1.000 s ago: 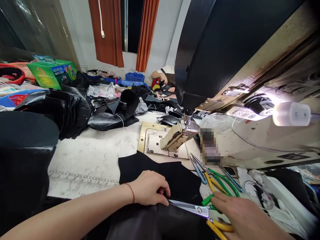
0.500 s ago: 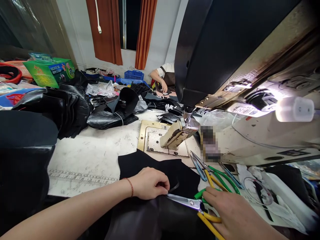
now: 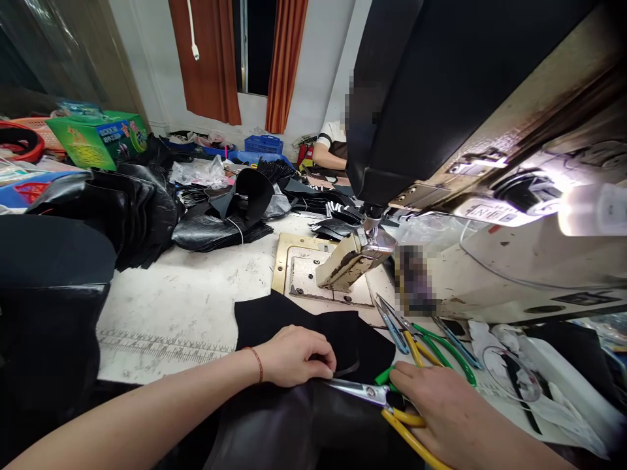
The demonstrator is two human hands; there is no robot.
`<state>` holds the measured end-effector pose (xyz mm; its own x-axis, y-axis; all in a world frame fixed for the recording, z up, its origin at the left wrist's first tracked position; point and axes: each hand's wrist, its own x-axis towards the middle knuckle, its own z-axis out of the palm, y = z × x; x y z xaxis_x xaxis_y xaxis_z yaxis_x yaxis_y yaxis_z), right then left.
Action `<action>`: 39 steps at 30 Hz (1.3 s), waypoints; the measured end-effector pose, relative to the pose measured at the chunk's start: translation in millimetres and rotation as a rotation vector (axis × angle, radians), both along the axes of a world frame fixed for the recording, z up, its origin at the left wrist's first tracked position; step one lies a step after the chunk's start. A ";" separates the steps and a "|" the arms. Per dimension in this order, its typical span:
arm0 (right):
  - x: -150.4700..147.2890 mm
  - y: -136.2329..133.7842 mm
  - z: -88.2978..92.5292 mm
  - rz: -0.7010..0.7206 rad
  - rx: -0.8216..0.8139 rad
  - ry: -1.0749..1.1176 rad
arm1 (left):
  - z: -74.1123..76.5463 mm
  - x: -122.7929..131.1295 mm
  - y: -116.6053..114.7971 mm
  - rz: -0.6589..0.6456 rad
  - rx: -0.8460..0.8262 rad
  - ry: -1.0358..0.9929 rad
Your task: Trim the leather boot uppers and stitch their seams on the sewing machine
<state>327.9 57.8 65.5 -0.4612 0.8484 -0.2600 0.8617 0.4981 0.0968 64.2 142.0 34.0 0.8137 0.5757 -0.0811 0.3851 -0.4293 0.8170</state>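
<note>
My left hand (image 3: pixel 296 356), fingers curled and pinched together, grips the near edge of a black leather piece (image 3: pixel 274 316) lying at the table's front edge. The part toward me hangs down, dark and smooth. My right hand (image 3: pixel 435 398) is closed around the handles of scissors (image 3: pixel 367 391) with yellow grips. Their blades point left, and the tips reach the edge of the piece just beside my left fingertips. A green part (image 3: pixel 385 375) shows at my right fingers; I cannot tell whether it belongs to the scissors. The blade tips are partly hidden.
A post-bed sewing machine (image 3: pixel 347 261) stands ahead, its lit head overhanging the right. More green- and yellow-handled scissors (image 3: pixel 441 346) lie right of the piece. Stacks of black pieces (image 3: pixel 220 228) fill the left and back. A co-worker's arm (image 3: pixel 328 153) shows beyond.
The scissors and my right hand have shifted slightly left, closer to my left fingers. My left hand keeps its grip. The co-worker has moved right, partly behind the machine.
</note>
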 end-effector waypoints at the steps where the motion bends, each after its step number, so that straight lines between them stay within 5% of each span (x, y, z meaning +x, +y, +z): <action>1: -1.3 0.4 -0.7 0.008 0.021 0.002 | -0.5 -0.1 -0.2 0.002 -0.001 -0.006; 13: -12.7 8.0 1.1 0.071 0.046 -0.067 | -3.1 -0.6 0.0 0.022 -0.035 -0.085; 23: -26.3 13.4 13.2 0.008 -0.147 -0.151 | -4.8 -0.2 -2.3 0.040 -0.045 -0.122; 39: -11.5 10.2 6.6 0.014 -0.080 -0.043 | -12.9 -3.0 3.4 0.028 -0.144 -0.262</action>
<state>316.4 68.1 72.1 -0.4598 0.8177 -0.3464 0.8506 0.5176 0.0927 61.1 145.4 21.1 0.8018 0.5957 0.0473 0.1630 -0.2943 0.9417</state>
